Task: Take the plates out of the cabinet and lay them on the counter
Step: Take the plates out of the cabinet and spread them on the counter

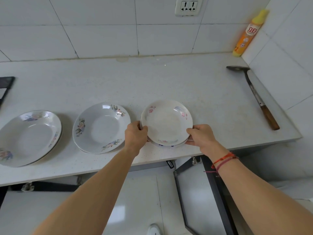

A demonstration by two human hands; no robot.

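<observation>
Both hands clamp the small plate stack (pixel 166 122) at the counter's (pixel 186 82) front edge: left hand (pixel 135 133) gripping its left rim, right hand (pixel 200 135) its right rim, two floral plates (pixel 101 128) lying alongside.

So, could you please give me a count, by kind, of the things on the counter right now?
Plates: at least 4; one at far left, one beside it, and a stack of at least two held by the left hand and right hand
Spatula: 1
Bottle: 1
Total: at least 6
</observation>
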